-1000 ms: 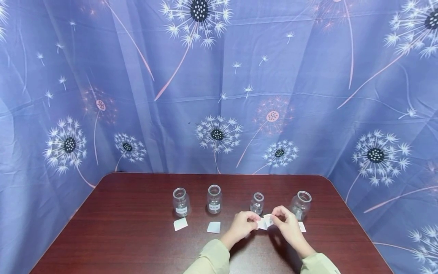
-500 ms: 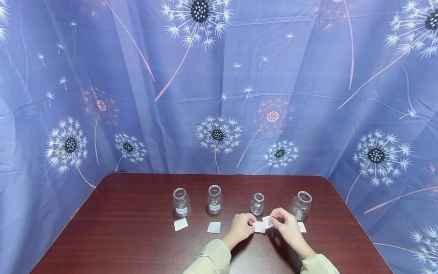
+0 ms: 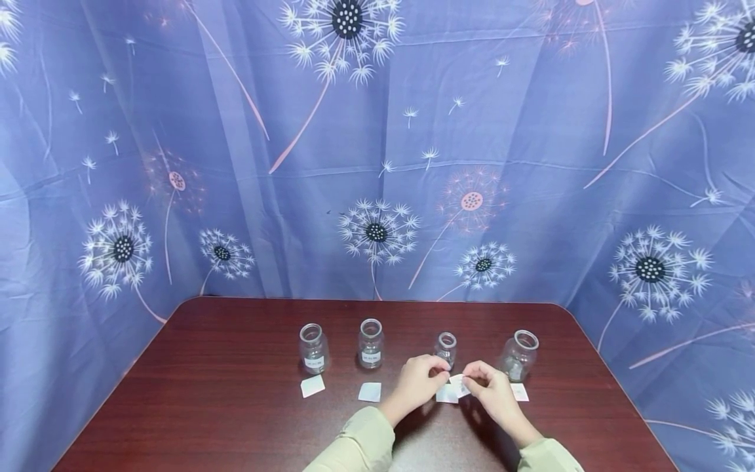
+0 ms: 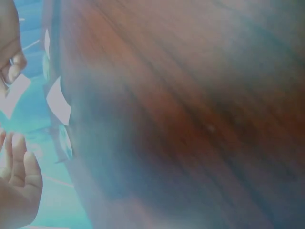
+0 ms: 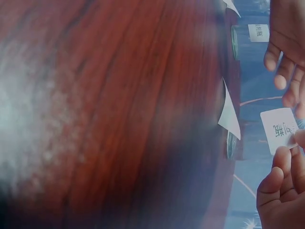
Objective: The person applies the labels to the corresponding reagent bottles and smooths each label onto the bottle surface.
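Note:
In the head view my right hand [image 3: 494,398] pinches a small white label [image 3: 459,385] by its edge; black printed characters show on the label [image 5: 278,129] in the right wrist view. Just left of it, my left hand [image 3: 417,387] has loosely bent fingers and holds nothing, its fingertips right by the label and the small glass jar [image 3: 445,347]. Beneath the hands a white paper square [image 3: 447,393] lies on the table. In the left wrist view the relaxed fingers of my left hand [image 4: 21,186] point at the label [image 4: 16,95].
Two labelled glass jars [image 3: 314,347] [image 3: 370,344] stand to the left, each with a paper square [image 3: 312,385] [image 3: 369,392] before it. At right stands a wider jar [image 3: 519,355] with another printed paper [image 3: 519,392]. A blue dandelion-patterned curtain [image 3: 377,164] surrounds the table [image 3: 224,393].
My left hand has let go of the white paper square, leaving it on the table, and has moved up toward the label. The right hand, still pinching the label, has barely shifted.

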Tool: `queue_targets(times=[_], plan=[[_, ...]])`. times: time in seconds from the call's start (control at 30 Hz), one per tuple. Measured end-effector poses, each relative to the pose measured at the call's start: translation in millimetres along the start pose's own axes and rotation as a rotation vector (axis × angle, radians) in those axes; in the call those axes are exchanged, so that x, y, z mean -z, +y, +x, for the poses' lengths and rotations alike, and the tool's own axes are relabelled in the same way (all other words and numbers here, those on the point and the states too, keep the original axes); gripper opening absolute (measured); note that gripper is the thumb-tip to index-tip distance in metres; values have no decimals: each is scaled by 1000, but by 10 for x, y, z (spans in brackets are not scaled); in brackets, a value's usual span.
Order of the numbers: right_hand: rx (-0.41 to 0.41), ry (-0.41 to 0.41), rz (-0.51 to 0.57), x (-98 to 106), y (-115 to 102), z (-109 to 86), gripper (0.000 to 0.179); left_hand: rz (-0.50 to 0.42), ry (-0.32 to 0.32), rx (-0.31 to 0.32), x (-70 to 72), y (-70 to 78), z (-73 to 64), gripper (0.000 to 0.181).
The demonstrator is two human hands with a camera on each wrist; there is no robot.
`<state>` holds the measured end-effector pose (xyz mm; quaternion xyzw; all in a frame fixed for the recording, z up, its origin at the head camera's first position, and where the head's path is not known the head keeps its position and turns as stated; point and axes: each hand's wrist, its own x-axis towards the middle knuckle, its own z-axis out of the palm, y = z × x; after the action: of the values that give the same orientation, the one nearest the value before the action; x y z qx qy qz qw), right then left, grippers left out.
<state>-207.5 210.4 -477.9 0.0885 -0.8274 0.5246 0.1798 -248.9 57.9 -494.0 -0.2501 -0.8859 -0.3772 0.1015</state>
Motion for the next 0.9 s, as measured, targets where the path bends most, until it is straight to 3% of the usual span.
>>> queue_targets(times=[0.23,0.37,0.6,0.77,0.9], plan=[[-30,-71,25,9,-93,-21,9,17,-71,-12,3,60,-14,6],[-47,-116,42,10,-92,-17,7,49,-40,-20,-8,54,-32,3],[-225,-118,142,-20,65,27,19,47,61,1,-25,47,-56,4],[-300,-95,151,-42,163,61,33,-74,169,52,-52,19,-64,5],[-371,-90,143,-54,198,71,30,-294,211,163,-67,-8,-49,3]])
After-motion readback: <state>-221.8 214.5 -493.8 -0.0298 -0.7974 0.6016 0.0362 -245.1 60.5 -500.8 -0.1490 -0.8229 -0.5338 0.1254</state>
